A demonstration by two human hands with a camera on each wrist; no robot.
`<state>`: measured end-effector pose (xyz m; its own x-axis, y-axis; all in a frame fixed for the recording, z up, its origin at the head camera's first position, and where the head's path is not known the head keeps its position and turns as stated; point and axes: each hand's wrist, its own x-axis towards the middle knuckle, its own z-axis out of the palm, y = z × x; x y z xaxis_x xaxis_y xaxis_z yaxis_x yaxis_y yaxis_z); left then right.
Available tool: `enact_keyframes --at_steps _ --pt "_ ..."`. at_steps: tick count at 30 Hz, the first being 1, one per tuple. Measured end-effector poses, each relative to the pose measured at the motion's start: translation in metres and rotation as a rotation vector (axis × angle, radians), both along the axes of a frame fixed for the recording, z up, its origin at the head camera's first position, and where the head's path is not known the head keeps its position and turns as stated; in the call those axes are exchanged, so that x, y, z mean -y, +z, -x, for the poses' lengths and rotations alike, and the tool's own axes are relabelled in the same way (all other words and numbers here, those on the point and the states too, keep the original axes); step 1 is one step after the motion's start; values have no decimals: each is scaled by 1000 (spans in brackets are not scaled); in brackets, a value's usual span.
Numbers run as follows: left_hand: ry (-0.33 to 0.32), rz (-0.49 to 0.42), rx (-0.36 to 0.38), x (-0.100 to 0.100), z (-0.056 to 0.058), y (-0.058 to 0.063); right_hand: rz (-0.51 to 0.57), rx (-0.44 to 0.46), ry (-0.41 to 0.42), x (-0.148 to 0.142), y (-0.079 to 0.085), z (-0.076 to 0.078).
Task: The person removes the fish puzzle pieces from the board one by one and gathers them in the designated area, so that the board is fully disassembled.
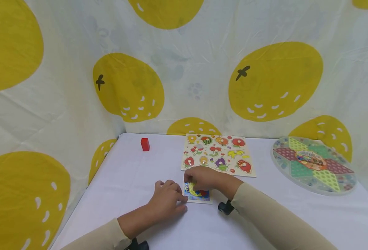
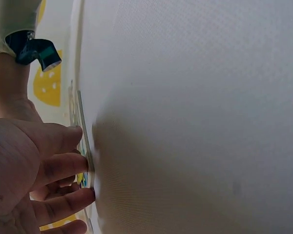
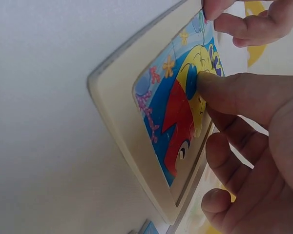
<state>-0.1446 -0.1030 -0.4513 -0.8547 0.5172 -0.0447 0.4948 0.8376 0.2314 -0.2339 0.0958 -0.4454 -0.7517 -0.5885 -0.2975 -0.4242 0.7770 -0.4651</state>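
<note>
A small wooden jigsaw puzzle with a red, yellow and blue fish picture lies in front of me. Bare wood shows along one side of its recess in the right wrist view. My right hand reaches over it, the thumb on a yellow puzzle piece and the index finger bent close under the thumb. The index fingertip is hidden. At the puzzle's left edge, my left hand rests with loosely bent fingers touching the frame.
Just behind the jigsaw lies a fruit peg board. A round star-patterned game board sits at the right, and a red block stands at the back left. A curtain hangs behind the white table.
</note>
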Motion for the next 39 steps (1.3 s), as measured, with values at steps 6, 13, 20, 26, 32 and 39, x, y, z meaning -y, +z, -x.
enact_keyframes --at_steps 6,13,20,26,32,39 --pt "-5 -13 -5 1 -1 3 9 -17 3 0 -1 -1" --pt "-2 -7 -3 2 0 0 31 -26 -11 -2 0 -4" --pt "-7 5 14 1 4 -2 66 -24 -2 -6 -1 -4" --pt "-15 11 11 -1 8 0 84 -20 -13 -10 -4 -2" --pt "-40 14 3 -3 10 4 105 -21 -24 -10 -6 0" --pt "-23 18 12 -2 8 5 108 -24 -14 -10 -6 -1"
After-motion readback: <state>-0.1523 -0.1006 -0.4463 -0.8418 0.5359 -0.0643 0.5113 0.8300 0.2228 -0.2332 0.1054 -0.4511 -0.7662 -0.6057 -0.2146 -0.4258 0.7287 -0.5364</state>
